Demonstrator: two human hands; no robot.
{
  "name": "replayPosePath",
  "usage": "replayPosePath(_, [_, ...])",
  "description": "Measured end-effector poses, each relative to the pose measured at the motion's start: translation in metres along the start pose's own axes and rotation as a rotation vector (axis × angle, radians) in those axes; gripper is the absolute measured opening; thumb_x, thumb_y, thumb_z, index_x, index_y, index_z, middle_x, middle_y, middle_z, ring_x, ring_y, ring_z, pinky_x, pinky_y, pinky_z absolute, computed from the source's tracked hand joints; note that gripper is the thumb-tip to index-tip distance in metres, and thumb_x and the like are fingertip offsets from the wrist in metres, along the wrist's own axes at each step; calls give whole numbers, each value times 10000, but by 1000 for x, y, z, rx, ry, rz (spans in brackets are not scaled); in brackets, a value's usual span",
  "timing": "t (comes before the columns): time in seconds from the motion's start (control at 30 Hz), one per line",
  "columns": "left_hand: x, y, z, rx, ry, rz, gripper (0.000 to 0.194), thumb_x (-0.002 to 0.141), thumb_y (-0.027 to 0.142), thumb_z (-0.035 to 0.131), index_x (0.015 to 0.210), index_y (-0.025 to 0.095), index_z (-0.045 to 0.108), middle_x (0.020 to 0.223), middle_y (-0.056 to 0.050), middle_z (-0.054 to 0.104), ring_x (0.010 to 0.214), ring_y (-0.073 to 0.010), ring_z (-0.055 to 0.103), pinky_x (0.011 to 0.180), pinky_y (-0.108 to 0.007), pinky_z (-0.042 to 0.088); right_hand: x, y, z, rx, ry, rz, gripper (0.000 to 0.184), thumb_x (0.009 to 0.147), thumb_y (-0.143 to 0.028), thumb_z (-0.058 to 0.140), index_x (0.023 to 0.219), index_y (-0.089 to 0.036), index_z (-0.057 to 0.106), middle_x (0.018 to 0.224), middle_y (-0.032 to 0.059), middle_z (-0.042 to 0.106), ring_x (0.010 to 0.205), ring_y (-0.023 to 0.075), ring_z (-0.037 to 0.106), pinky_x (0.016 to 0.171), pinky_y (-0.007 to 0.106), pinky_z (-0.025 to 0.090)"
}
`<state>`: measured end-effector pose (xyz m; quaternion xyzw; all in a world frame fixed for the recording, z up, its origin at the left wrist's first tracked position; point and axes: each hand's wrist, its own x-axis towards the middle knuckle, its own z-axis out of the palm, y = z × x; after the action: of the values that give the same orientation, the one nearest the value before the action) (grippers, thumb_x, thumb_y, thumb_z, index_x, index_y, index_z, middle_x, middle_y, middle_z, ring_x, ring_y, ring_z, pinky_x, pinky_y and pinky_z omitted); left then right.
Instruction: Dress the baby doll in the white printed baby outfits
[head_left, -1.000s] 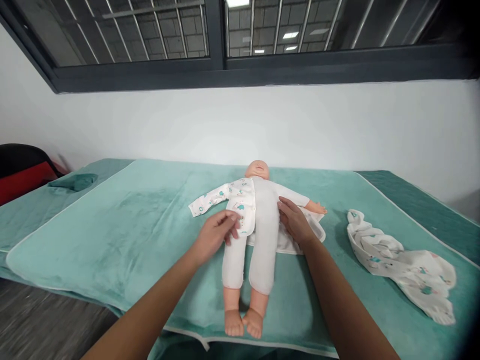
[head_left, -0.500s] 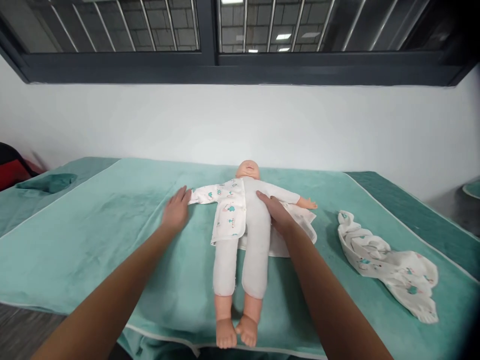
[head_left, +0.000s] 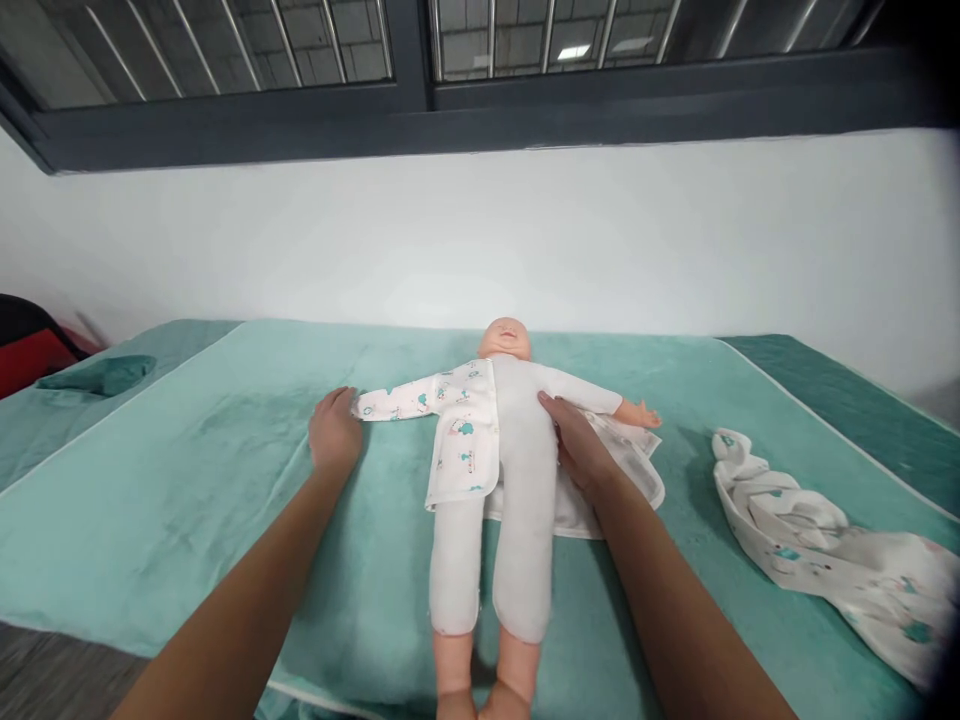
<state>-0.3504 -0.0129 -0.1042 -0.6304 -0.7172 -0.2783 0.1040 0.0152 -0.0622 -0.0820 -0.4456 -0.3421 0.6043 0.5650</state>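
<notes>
Baby doll (head_left: pixel 526 430) with a pale head and a white body lies on its back on a soft teal cover (head_left: pixel 225 470), in the middle of my view. Its head points away from me, toward a white wall (head_left: pixel 480 240), and its feet point toward me, cut off by the lower edge. A white printed shirt (head_left: pixel 463 440) covers the doll's side at my left, with its sleeve (head_left: pixel 397 402) stretched outward. The rest of the shirt spreads flat beside and partly under the doll at my right, where the white arm ends in a bare hand.

My left hand (head_left: pixel 335 430), to the left of the doll, has its fingers closed on the end of the sleeve. My right hand (head_left: pixel 576 437) is against the doll's right-hand side as I look at it, thumb on the torso; its other fingers are mostly hidden, so I cannot tell how tight that grip is.

Well to the right of the doll lies a crumpled printed cloth (head_left: pixel 840 550). Beyond the doll, above the wall, runs a dark-framed window (head_left: pixel 412 55) with metal bars.
</notes>
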Motion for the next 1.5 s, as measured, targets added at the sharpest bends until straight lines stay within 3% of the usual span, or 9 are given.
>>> replayPosePath(0.17, [0,-6,-1,-134,104,-73,533,717,11,398,1157,150,663,1177,-110,659,1157,-274,574,997,-395,461,-6,5,-4,-64,59,-48,361,780,-532,673,936,-207,676,945,35,744,839,219,679,713,323,547])
replayPosePath(0.27, [-1,-6,-3,-138,122,-85,494,731,25,383,1110,145,678,1127,-111,674,1120,-274,588,967,-392,469,-18,6,-14,-270,227,-180,344,794,-481,636,984,-199,693,994,53,740,904,233,672,798,348,530])
replayPosePath(0.4, [-4,1,-5,-103,87,112,436,796,74,398,1066,190,721,1155,-67,704,1129,-243,591,1003,-358,438,-23,-7,-41,-632,504,-470,262,831,-347,565,1011,-194,679,1014,81,726,940,221,657,895,359,482])
replayPosePath(0.53, [-7,10,-7,-25,4,251,410,868,142,389,1057,223,744,1174,-43,722,1087,-229,631,967,-355,453,7,-32,-66,-862,664,-617,317,810,-255,518,1088,-171,646,1071,109,702,966,231,635,872,363,470])
replayPosePath(0.7, [-8,16,-10,46,-4,170,408,869,157,384,1026,200,759,1099,-60,750,1012,-245,672,901,-372,465,35,-41,-74,-1080,733,-299,307,862,-302,472,1044,-199,696,984,124,720,893,252,631,794,355,435])
replayPosePath(0.93, [-10,13,-14,49,45,166,374,903,188,381,983,195,746,1083,-66,747,1006,-235,662,897,-353,454,13,-43,-92,-1253,624,-133,464,928,-512,364,938,-205,712,911,152,707,850,293,621,729,383,406])
replayPosePath(1.1, [-20,37,-19,-8,-30,221,395,904,182,364,1081,176,716,1159,-76,727,1103,-235,631,1003,-370,442,15,-46,-102,-992,624,-241,322,870,-464,479,867,-207,672,905,120,722,875,271,632,772,385,443])
replayPosePath(1.3, [-42,128,-30,-473,-171,245,500,997,412,324,1375,185,560,1463,-42,540,1371,-184,464,1184,-352,331,29,-39,-120,-72,680,-293,122,730,-314,602,797,-213,600,907,55,692,940,231,660,734,359,555])
replayPosePath(1.5, [-29,186,-45,-611,-464,169,597,979,529,343,1473,213,450,1568,-23,391,1457,-195,351,1227,-356,246,34,-38,-119,357,467,-326,207,902,-349,342,799,-248,492,1051,79,658,1094,182,658,975,390,554])
